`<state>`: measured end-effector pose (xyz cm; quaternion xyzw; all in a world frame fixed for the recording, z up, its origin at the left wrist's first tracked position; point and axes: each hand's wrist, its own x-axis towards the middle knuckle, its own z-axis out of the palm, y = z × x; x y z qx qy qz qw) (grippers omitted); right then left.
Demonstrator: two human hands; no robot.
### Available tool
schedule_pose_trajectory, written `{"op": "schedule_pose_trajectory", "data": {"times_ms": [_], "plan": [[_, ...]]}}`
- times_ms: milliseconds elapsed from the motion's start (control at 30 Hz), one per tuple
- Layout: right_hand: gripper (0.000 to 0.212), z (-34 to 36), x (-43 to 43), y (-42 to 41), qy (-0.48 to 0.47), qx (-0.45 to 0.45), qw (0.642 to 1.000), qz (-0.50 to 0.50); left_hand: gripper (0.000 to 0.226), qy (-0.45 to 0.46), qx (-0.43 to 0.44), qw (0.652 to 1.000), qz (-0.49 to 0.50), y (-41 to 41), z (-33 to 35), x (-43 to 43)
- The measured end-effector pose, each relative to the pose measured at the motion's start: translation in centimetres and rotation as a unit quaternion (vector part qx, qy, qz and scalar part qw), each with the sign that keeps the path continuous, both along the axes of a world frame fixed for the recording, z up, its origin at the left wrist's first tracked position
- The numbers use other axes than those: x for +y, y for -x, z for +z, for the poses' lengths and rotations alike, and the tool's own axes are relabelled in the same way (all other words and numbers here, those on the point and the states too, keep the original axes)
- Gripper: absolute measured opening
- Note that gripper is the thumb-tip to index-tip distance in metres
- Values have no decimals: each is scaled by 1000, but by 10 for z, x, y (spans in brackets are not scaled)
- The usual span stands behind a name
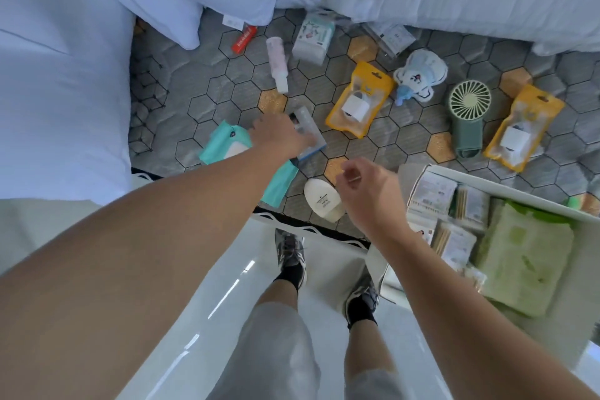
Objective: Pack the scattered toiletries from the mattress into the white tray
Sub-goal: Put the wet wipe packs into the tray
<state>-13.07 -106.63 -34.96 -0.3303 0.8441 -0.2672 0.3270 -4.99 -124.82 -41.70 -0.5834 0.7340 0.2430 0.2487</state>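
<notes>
The left hand is lying over a flat clear packet with a blue bottom edge. The packet is resting on the grey hexagon-patterned mattress, just beside a teal wipes pack. Whether the fingers are gripping it, I cannot tell. The right hand is hovering loosely curled near a white bottle; whether it is pinching anything is unclear. The white tray is sitting to the right, holding swab packets and a green cloth.
</notes>
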Motion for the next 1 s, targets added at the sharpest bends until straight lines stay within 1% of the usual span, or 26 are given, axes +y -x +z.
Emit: {"op": "schedule_pose_trajectory", "data": {"times_ms": [33, 100, 133, 200, 267, 333, 367, 400, 433, 500, 533, 567, 600, 633, 667, 700, 767, 800, 833, 867, 933, 1000], "plan": [[15, -1, -3, -3, -28, -14, 999, 2, 86, 0, -34, 999, -37, 5, -4, -2], [21, -7, -10, -9, -100, -57, 993, 15, 91, 0, -38, 997, -72, 10, -5, -6], [25, -11, -13, -12, -127, -76, 989, 23, 93, -4, -20, 997, -79, 11, -3, -10], [35, -19, -22, -23, -155, -115, 981, 20, 95, -26, 46, 996, -69, 9, -2, -22], [48, -27, -34, -36, -166, -182, 969, -27, 92, -62, 118, 990, -44, 2, -3, -36], [53, -37, -49, -51, -179, -236, 952, -80, 86, -95, 157, 982, -38, -8, 0, -52], [50, -42, -57, -58, -188, -246, 946, -97, 82, -108, 148, 982, -53, -15, 1, -60], [46, -47, -63, -65, -197, -252, 941, -112, 78, -121, 115, 983, -81, -22, 6, -68], [45, -52, -68, -71, -204, -260, 935, -130, 78, -133, 62, 983, -110, -31, 8, -77], [48, -59, -76, -81, -211, -288, 919, -170, 91, -157, -59, 977, -133, -55, 18, -91], [51, -61, -80, -84, -212, -306, 908, -194, 97, -183, -94, 972, -116, -69, 24, -95], [54, -63, -83, -87, -210, -327, 894, -222, 98, -220, -98, 968, -73, -83, 25, -97], [55, -64, -86, -89, -204, -354, 876, -254, 91, -255, -73, 964, -14, -95, 26, -97], [57, -63, -89, -91, -194, -383, 856, -286, 76, -284, -31, 958, 43, -104, 24, -94], [57, -62, -92, -92, -183, -408, 838, -312, 65, -290, 6, 954, 83, -111, 23, -91], [55, -61, -94, -92, -174, -419, 830, -325, 61, -285, 38, 951, 114, -116, 21, -88], [49, -59, -95, -88, -156, -419, 832, -328, 71, -288, 76, 941, 164, -122, 22, -85], [42, -56, -94, -85, -144, -422, 833, -327, 77, -299, 90, 932, 185, -125, 23, -85], [36, -53, -93, -80, -129, -430, 832, -327, 79, -315, 105, 922, 200, -127, 25, -85], [32, -49, -91, -75, -115, -438, 829, -328, 76, -333, 121, 912, 208, -128, 30, -85], [36, -42, -85, -62, -82, -449, 824, -336, 66, -368, 138, 898, 199, -129, 39, -88], [42, -35, -80, -49, -43, -440, 826, -349, 67, -410, 138, 888, 155, -122, 52, -89]]}}
